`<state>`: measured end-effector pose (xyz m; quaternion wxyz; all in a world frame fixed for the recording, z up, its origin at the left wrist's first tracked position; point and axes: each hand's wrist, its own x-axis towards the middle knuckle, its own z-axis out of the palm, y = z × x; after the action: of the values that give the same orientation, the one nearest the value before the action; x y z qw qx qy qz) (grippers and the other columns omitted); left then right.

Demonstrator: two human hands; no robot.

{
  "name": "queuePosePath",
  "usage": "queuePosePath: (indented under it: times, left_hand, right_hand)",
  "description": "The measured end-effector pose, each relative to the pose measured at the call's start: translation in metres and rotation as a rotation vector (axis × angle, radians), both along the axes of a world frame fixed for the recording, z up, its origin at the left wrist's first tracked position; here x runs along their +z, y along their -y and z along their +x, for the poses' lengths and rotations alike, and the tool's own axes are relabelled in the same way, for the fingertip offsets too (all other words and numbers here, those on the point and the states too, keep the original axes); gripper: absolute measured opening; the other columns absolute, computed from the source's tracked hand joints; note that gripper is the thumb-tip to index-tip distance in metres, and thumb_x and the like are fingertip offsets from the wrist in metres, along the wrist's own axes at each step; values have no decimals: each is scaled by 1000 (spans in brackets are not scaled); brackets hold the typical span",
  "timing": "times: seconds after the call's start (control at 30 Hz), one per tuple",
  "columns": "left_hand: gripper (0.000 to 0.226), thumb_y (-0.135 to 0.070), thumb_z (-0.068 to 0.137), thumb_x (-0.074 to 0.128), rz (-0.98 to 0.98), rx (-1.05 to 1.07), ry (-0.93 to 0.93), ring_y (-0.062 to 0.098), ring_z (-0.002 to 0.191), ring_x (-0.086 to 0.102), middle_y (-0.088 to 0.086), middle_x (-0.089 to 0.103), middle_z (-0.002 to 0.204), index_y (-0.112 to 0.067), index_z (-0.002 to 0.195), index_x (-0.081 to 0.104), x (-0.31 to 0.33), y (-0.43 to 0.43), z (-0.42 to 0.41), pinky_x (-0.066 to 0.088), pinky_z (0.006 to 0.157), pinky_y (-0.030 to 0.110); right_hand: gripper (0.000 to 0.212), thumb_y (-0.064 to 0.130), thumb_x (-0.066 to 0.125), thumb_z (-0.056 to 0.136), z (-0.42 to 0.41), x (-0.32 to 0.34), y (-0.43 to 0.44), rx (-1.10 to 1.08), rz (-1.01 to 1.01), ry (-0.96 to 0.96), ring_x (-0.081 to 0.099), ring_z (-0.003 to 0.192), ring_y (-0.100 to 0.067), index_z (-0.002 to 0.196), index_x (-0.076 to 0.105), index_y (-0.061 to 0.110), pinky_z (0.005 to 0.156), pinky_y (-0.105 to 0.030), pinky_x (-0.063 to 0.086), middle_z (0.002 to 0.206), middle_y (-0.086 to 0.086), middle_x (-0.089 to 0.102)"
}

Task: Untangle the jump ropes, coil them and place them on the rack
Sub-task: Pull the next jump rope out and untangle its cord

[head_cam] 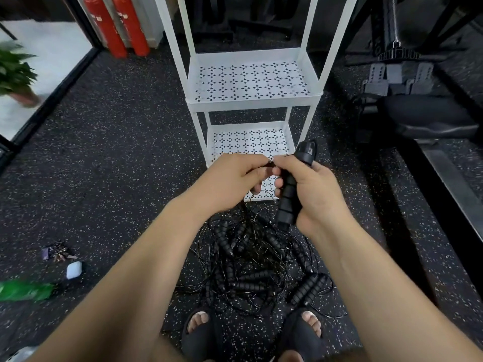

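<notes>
Two hands are working in front of one white rack [251, 103], which is showing two shelves. The right hand [313, 189] is curling around one black handle [290, 194], holding it almost upright. The left hand [230, 181] is pinching the thin rope [268, 165] just beside the right fingertips. One tangled pile of jump ropes [256, 265] is lying on the floor [117, 165] below both hands, between the rack's near edge and two sandals [198, 335]. Open floor is lying to the left.
</notes>
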<state>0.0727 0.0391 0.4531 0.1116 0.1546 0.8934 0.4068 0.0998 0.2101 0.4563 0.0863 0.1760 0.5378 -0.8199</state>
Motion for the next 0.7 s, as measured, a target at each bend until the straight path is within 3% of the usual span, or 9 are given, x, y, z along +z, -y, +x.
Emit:
queuePosePath:
  times: [0.1, 0.27, 0.37, 0.53, 0.7]
  left_hand:
    - [22, -36, 109, 60, -39, -6, 45, 2, 45, 46, -8, 76, 78, -35, 88, 69, -5, 2, 0, 35, 47, 22]
    - [10, -37, 105, 66, -70, 42, 120, 3, 49, 49, -11, 77, 80, -35, 104, 75, -11, 14, -2, 37, 46, 18]
    - [8, -37, 104, 68, -87, 78, 107, 8, 52, 49, -14, 77, 82, -36, 101, 74, -10, 21, -5, 37, 44, 20]
    - [11, -34, 105, 68, -148, 144, 27, 2, 47, 45, -18, 77, 82, -37, 95, 73, -12, 30, -9, 36, 45, 17]
    - [13, -34, 106, 65, -2, 145, 38, 4, 41, 35, -15, 79, 87, -32, 105, 78, -3, 25, -4, 29, 38, 18]
  right_hand:
    - [10, 3, 74, 95, -2, 4, -1, -54, 32, -36, 54, 57, -14, 95, 66, 8, 55, -26, 47, 74, -6, 69]
    - [12, 7, 76, 94, -12, 14, -24, -175, 26, -97, 58, 60, -14, 93, 66, 13, 59, -26, 48, 80, -7, 72]
    - [14, 6, 76, 94, -15, 19, -36, -245, 6, -136, 58, 61, -13, 91, 64, 14, 59, -25, 46, 79, -6, 71]
    - [15, 8, 74, 97, -19, 28, -52, -392, -56, -180, 57, 57, -12, 93, 61, 15, 59, -24, 45, 74, -3, 69]
    - [17, 18, 79, 97, -16, 20, -50, -323, -122, -123, 55, 59, -11, 106, 64, 13, 56, -22, 45, 79, -2, 70]
